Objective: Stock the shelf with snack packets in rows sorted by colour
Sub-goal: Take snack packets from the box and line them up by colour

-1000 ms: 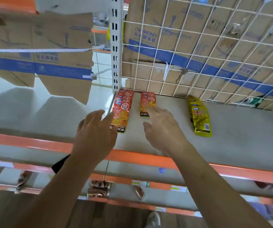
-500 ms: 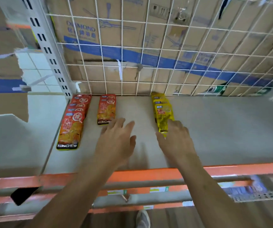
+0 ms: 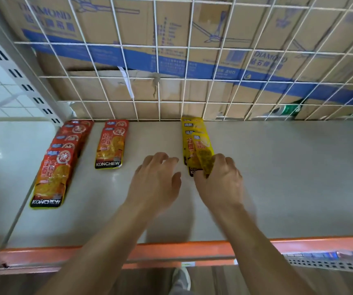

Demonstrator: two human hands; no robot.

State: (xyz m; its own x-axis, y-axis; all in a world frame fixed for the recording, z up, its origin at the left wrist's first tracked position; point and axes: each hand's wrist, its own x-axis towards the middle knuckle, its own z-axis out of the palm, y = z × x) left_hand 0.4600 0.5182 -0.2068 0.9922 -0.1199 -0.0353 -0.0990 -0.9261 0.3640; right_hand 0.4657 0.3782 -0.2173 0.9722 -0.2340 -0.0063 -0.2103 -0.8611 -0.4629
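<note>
We find three rows running from the back edge of the shelf (image 3: 288, 177) toward its front, each butted against the wire grid (image 3: 192, 60), which serves as a stop so that the packets line up. The red snack packets (image 3: 64, 154) overlap like tiles along the left edge and reach furthest forward. Just beside them the orange-red packets (image 3: 111, 145) make a shorter row at the back. Well apart from both, near the middle of the back edge, lies the yellow row (image 3: 192, 133); we take the gap to be there to keep the colours distinct.

The right hand (image 3: 220, 184) has its fingers curled over the near end of the front yellow packet (image 3: 203, 154) and pinches it, the packet tilted slightly off the line of its row. We judge the hold at the end is meant for sliding or squaring it onto the packets beneath. The left hand (image 3: 156, 184) holds nothing; its fingers are loosely spread, palm down, over the bare shelf between the orange-red and yellow rows. Whether it touches the surface we cannot tell. We think it is waiting to steady the row.

Behind the grid stand cardboard boxes (image 3: 128, 24), and an orange rail (image 3: 299, 243) trims the front edge.
</note>
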